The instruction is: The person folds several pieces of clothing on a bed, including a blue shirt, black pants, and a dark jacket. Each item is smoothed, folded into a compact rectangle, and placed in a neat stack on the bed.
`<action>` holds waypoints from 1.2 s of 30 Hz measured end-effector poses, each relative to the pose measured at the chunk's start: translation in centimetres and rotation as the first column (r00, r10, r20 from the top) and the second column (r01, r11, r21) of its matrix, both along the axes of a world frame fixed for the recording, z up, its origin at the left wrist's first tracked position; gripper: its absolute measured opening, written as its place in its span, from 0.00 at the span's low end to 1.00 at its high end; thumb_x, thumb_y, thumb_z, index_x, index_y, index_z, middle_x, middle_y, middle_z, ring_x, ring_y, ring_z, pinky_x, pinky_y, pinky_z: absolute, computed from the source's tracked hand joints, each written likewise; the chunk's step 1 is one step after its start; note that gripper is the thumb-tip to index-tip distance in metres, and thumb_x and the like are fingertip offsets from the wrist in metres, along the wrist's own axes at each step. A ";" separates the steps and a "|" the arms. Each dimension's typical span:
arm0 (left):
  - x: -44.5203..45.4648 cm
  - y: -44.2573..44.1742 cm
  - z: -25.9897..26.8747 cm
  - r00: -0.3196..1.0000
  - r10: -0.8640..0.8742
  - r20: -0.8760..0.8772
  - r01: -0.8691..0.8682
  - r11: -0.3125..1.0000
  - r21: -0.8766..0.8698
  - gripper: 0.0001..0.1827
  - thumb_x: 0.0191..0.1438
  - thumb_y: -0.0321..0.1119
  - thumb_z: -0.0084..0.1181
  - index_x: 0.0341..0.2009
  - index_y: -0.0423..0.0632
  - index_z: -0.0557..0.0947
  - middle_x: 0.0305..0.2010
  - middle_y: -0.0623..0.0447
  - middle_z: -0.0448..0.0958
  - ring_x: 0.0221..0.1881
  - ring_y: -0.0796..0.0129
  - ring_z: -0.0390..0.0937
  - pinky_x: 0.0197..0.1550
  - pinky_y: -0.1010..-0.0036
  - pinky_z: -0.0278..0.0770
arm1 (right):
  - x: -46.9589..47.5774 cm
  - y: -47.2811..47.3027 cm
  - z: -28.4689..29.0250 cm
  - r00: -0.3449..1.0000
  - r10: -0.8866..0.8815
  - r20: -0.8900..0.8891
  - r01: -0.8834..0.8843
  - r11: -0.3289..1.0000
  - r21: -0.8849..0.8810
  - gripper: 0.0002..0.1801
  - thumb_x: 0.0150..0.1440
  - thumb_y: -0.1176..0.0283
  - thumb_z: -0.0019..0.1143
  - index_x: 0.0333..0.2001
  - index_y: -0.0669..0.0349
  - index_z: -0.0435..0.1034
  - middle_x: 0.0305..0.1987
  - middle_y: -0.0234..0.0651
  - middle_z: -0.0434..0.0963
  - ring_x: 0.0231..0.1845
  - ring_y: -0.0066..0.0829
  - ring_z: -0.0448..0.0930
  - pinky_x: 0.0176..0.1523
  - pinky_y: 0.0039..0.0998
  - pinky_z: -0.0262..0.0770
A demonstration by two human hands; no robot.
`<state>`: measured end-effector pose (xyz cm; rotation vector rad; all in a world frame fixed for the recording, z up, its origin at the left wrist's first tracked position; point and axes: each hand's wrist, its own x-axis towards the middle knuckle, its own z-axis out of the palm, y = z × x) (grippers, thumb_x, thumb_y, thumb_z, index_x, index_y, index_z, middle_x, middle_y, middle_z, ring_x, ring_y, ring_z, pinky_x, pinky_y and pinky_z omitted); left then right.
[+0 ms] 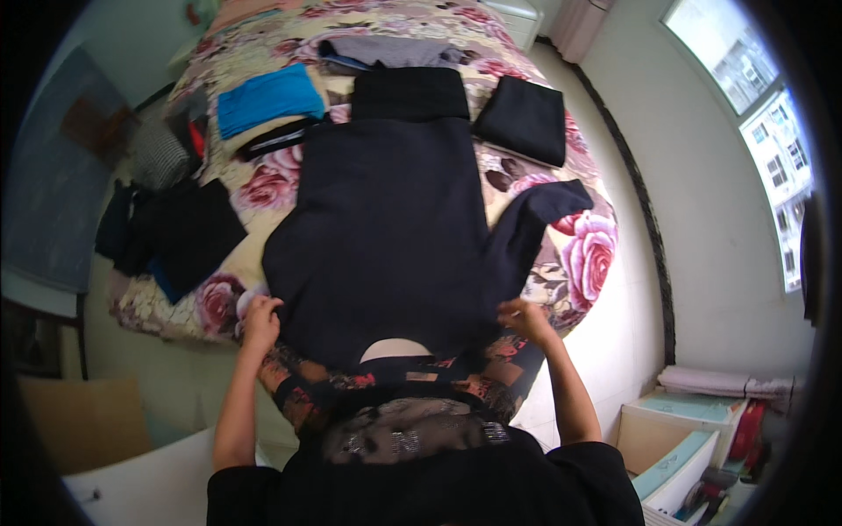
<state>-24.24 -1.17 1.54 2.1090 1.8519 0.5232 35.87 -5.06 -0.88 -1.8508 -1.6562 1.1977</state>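
Note:
A black long-sleeved top [381, 230] lies spread over the foot of the bed, its neck opening towards me. One sleeve [526, 217] stretches out to the right and bends at the far end; the left sleeve is not visible. At the top's left edge, near the shoulder, is my left hand [263, 322], fingers curled; whether it pinches the cloth is unclear. My right hand [528, 320] is at the opposite shoulder, below the outstretched sleeve, its fingertips blurred against the dark cloth.
Beyond the top sit a folded black garment [411, 92] and a grey garment [395, 51]. A folded black piece [526, 118] lies right, a stack with blue cloth [270, 98] left. Dark clothes [184, 227] heap at the left edge. An open drawer [684, 467] stands lower right.

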 end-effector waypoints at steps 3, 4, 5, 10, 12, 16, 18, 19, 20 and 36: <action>3.5 3.8 0.8 0.995 0.095 0.016 -0.096 0.986 0.139 0.28 0.44 0.24 0.62 0.53 0.44 0.74 0.48 0.40 0.69 0.50 0.44 0.69 0.55 0.61 0.68 | 4.9 6.2 0.4 0.950 -0.303 0.080 0.246 0.879 0.409 0.17 0.55 0.66 0.64 0.42 0.69 0.75 0.27 0.39 0.79 0.27 0.25 0.77 0.33 0.27 0.72; 4.3 5.1 0.2 0.995 0.092 -0.024 -0.088 0.988 0.123 0.39 0.43 0.30 0.67 0.61 0.46 0.66 0.56 0.39 0.64 0.58 0.43 0.64 0.60 0.58 0.64 | 6.8 8.6 -0.4 0.879 -0.470 -0.083 0.462 0.796 0.391 0.18 0.58 0.64 0.61 0.42 0.71 0.75 0.24 0.36 0.77 0.23 0.21 0.73 0.29 0.25 0.69; 5.8 6.2 0.1 0.992 0.073 -0.102 -0.060 0.990 0.129 0.41 0.43 0.31 0.68 0.63 0.46 0.64 0.58 0.39 0.63 0.60 0.44 0.62 0.61 0.57 0.62 | 9.3 10.9 -1.7 0.790 -0.606 -0.095 0.591 0.709 0.385 0.19 0.59 0.62 0.59 0.40 0.72 0.75 0.23 0.32 0.76 0.21 0.19 0.70 0.26 0.24 0.65; 10.4 10.9 -1.0 0.921 0.104 -0.375 -0.073 0.993 0.096 0.49 0.43 0.37 0.69 0.68 0.50 0.57 0.65 0.40 0.57 0.67 0.46 0.55 0.65 0.54 0.57 | 14.1 20.0 -3.7 0.428 -0.791 -0.436 0.841 0.526 -0.129 0.23 0.54 0.52 0.65 0.25 0.61 0.68 0.18 0.28 0.68 0.15 0.19 0.65 0.19 0.24 0.58; 8.8 12.0 -2.9 0.904 0.165 -0.395 -0.151 0.986 0.066 0.39 0.47 0.35 0.64 0.64 0.50 0.64 0.62 0.43 0.63 0.63 0.50 0.62 0.59 0.57 0.66 | 12.5 23.2 -4.1 0.289 -0.885 -0.366 0.874 0.400 -0.278 0.20 0.50 0.57 0.71 0.31 0.56 0.68 0.19 0.28 0.65 0.14 0.22 0.64 0.17 0.24 0.58; 3.8 13.6 -4.4 0.940 0.291 -0.176 -0.278 0.956 0.091 0.18 0.55 0.33 0.49 0.49 0.43 0.79 0.47 0.44 0.76 0.47 0.49 0.75 0.46 0.60 0.75 | 11.7 25.2 -6.0 0.268 -0.869 -0.417 0.881 0.396 -0.257 0.16 0.49 0.62 0.71 0.32 0.56 0.70 0.22 0.25 0.66 0.18 0.26 0.63 0.21 0.31 0.62; 0.2 15.3 -6.5 0.888 0.424 0.177 -0.445 0.891 0.096 0.20 0.54 0.34 0.47 0.49 0.40 0.80 0.43 0.36 0.79 0.45 0.44 0.77 0.49 0.62 0.74 | 17.8 23.7 -6.6 0.026 -0.761 -0.648 0.758 0.438 -0.483 0.14 0.51 0.64 0.66 0.37 0.59 0.74 0.34 0.34 0.78 0.32 0.35 0.77 0.38 0.40 0.76; -5.9 14.8 -7.9 0.834 0.528 0.163 -0.548 0.827 0.126 0.21 0.54 0.35 0.48 0.51 0.40 0.79 0.42 0.36 0.80 0.45 0.49 0.79 0.49 0.64 0.73 | 17.8 24.4 -5.7 -0.096 -0.658 -0.747 0.620 0.548 -0.562 0.15 0.52 0.66 0.64 0.42 0.61 0.75 0.41 0.40 0.81 0.39 0.40 0.81 0.47 0.43 0.79; -9.6 14.5 -9.2 0.687 0.599 0.411 -0.688 0.719 0.101 0.23 0.56 0.36 0.48 0.53 0.37 0.77 0.45 0.40 0.81 0.45 0.52 0.79 0.49 0.65 0.74 | 19.8 24.2 -4.7 -0.111 -0.623 -0.774 0.615 0.569 -0.546 0.16 0.52 0.66 0.62 0.43 0.61 0.75 0.44 0.41 0.81 0.42 0.41 0.81 0.52 0.44 0.78; -14.9 4.9 -8.9 -0.533 0.517 0.670 -0.460 0.489 -0.742 0.25 0.62 0.46 0.43 0.56 0.43 0.73 0.58 0.45 0.74 0.56 0.51 0.72 0.63 0.49 0.65 | -27.6 12.3 5.2 0.908 0.128 0.399 -0.390 0.604 0.695 0.29 0.42 0.76 0.60 0.52 0.50 0.71 0.28 0.38 0.72 0.31 0.39 0.75 0.36 0.35 0.72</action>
